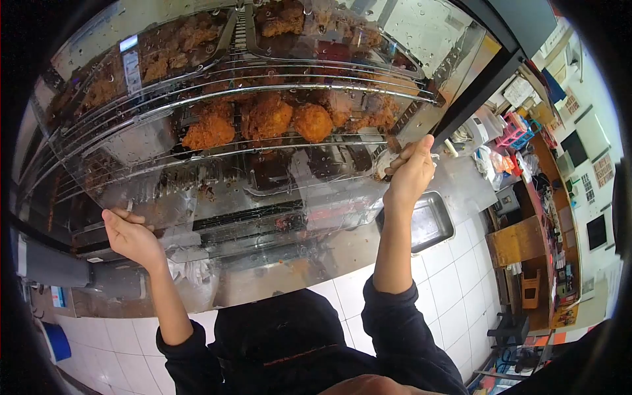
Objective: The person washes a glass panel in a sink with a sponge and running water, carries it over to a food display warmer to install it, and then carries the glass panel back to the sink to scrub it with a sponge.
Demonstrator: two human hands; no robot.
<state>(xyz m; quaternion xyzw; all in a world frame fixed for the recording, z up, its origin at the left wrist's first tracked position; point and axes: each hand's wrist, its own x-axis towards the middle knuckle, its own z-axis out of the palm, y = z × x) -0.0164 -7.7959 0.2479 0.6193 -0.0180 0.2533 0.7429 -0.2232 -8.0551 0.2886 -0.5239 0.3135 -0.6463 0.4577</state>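
A clear glass panel [309, 197], spotted with water drops, spans the front of a food display warmer between my two hands. My left hand [135, 240] is closed on the panel's lower left edge, thumb toward me and fingertips behind the glass. Higher up, my right hand [411, 172] grips the right edge with its fingers curled round. Something white and crumpled, perhaps a cloth, shows beside the right fingers. Through the glass I see wire racks [263, 87] with several pieces of fried chicken [268, 115] and, above them, trays with more browned pieces.
A black frame post [477, 92] rises right of my right hand. Below it, a rectangular metal pan [431, 222] sits by the steel counter [263, 273]. White floor tiles [461, 263] lie below. Cluttered shelves [553, 230] stand at right; a blue bin [56, 341] is at lower left.
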